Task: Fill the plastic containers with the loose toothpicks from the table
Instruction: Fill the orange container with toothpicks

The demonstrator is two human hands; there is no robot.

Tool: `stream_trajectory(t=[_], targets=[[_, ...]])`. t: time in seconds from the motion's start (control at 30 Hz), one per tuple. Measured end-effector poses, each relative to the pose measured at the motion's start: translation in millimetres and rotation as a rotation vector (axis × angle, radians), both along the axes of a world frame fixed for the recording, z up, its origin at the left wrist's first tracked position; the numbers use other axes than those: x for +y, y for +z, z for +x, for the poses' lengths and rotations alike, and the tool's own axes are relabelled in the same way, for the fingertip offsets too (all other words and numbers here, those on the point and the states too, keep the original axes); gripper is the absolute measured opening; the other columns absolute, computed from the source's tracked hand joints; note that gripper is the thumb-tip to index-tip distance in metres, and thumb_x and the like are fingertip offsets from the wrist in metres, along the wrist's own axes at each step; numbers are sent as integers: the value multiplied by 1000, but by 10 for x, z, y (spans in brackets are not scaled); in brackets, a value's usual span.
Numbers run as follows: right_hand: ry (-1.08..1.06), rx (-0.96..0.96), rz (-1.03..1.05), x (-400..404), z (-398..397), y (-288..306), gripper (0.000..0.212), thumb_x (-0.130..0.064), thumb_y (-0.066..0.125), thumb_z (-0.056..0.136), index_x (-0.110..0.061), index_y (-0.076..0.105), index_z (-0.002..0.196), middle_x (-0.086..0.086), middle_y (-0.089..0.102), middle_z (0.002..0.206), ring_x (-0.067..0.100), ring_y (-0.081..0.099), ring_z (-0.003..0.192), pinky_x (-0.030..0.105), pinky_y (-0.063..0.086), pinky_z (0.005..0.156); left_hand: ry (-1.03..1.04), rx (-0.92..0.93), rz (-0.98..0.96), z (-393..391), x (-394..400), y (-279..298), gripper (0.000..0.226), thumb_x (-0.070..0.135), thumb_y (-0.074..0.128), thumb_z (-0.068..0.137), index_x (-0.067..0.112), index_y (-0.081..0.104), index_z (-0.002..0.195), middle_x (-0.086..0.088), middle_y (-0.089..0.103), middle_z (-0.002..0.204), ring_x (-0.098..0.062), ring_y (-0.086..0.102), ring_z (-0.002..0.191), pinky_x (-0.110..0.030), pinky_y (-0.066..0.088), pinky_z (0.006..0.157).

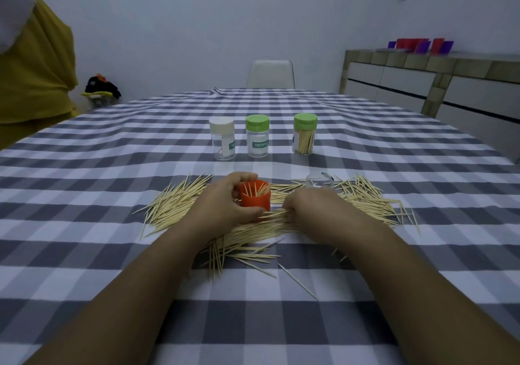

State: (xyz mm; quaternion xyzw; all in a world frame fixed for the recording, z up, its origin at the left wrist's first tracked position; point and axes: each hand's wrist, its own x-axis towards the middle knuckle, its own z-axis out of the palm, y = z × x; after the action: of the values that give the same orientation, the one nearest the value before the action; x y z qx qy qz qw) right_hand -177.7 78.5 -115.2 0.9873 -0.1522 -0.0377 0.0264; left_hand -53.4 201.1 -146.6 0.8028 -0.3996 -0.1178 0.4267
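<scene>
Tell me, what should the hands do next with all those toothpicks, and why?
Probably lift the bunch that the right hand is gathering and drop it into the orange cup. The left hand grips that cup, which is open on top and holds only a few sticks, while many loose toothpicks lie on the table around it.

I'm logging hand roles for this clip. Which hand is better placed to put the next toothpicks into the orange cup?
Right. The right hand already pinches loose toothpicks beside the orange cup, while the left hand grips that cup, probably steadying it.
</scene>
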Motion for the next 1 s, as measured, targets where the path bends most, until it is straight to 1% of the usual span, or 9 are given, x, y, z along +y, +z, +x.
stream_trajectory(t=[0.1,0.17,0.27,0.4,0.53,0.67,0.8,0.93,1.0], targets=[[-17,-100,136,-47,-37,30,16,-9,45,95,-17,54,85,5,58,90,23,53,83,28,36,63,2,18,-2,1,3,-4,71,22,81,71,31,47,133,6,51,129,-8,52,109,-19,49,82],[-41,-141,237,-79,-48,26,16,-9,43,95,-14,57,89,6,61,95,24,56,88,31,42,70,-1,39,-10,-2,4,-9,73,24,83,68,32,48,132,7,54,125,-10,55,109,-23,51,86],[-88,-234,420,-127,-37,-7,19,-12,42,96,-15,61,96,4,65,99,23,59,92,35,47,80,-3,34,-14,-5,4,-15,72,23,83,69,33,48,131,11,52,119,-7,54,106,-17,48,79],[-126,-411,614,-169,-3,-41,20,-14,42,98,-19,60,92,-3,66,94,15,59,89,32,49,78,4,29,-12,-8,12,-21,73,24,84,68,35,48,130,15,50,114,-4,53,101,-13,47,75],[-177,-668,848,-154,31,-57,19,-16,43,99,-24,58,89,-5,67,88,11,61,86,23,45,70,5,41,-11,-25,1,-12,74,23,84,68,34,47,131,20,48,107,-5,54,102,-17,49,81],[-179,-965,1068,-69,102,-97,18,-18,45,99,-23,59,89,-3,71,89,10,66,88,33,50,84,12,40,-19,-44,-19,-10,74,24,84,68,35,47,130,27,44,98,-3,53,98,-19,49,81],[-117,-1220,1121,36,145,-127,21,-22,46,100,-27,63,87,-2,71,94,11,65,96,31,49,89,13,45,-39,-62,-28,-14,74,23,84,69,35,47,131,25,45,97,3,52,87,-11,45,71],[-113,-1219,1184,116,187,-156,18,-22,46,99,-21,63,94,-4,70,95,1,63,92,14,47,79,13,47,-51,-62,-31,-33,75,25,85,67,36,47,131,19,49,106,0,56,90,-14,50,76],[-133,-1136,1178,144,229,-196,16,-23,47,99,-23,62,94,-7,68,96,0,62,88,13,47,72,15,37,-59,-56,-35,-42,74,26,85,67,35,48,130,17,52,109,-2,59,92,-15,51,78]])
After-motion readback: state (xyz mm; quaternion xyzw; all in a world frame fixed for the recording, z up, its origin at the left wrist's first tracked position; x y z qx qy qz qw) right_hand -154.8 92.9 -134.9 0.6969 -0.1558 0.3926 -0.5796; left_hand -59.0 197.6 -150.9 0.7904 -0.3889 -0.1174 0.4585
